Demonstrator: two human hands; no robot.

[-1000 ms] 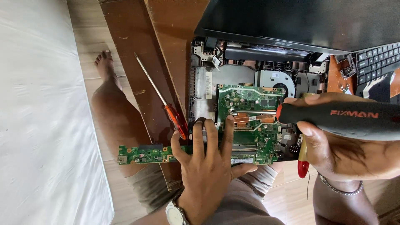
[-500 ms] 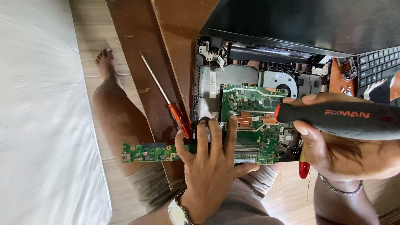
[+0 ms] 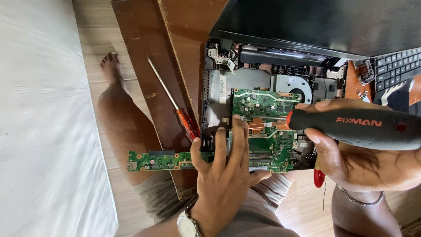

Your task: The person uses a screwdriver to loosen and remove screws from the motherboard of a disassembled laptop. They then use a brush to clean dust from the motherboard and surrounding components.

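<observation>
An opened laptop base [image 3: 215, 87] lies on a brown wooden table, its green motherboard [image 3: 263, 105] and round fan [image 3: 294, 85] exposed. My left hand [image 3: 223, 175] rests flat on the near edge of the motherboard, fingers spread, holding nothing. My right hand [image 3: 359, 162] grips a thick black-handled screwdriver [image 3: 355, 128], whose red-collared front end points left at the copper heat pipe [image 3: 265, 124] on the board. A long narrow green circuit board [image 3: 162, 160] sticks out to the left by my left thumb.
A slim red-handled screwdriver [image 3: 186, 120] lies diagonally on the table [image 3: 140, 66] left of the laptop. The black lid [image 3: 307, 22] stands at the top, a detached keyboard [image 3: 394, 66] at right. A white mattress [image 3: 39, 123] fills the left. My bare leg and foot [image 3: 112, 70] lie below the table.
The view has shifted slightly. Both hands stay almost where they were, the left on the board and the right gripping the black screwdriver.
</observation>
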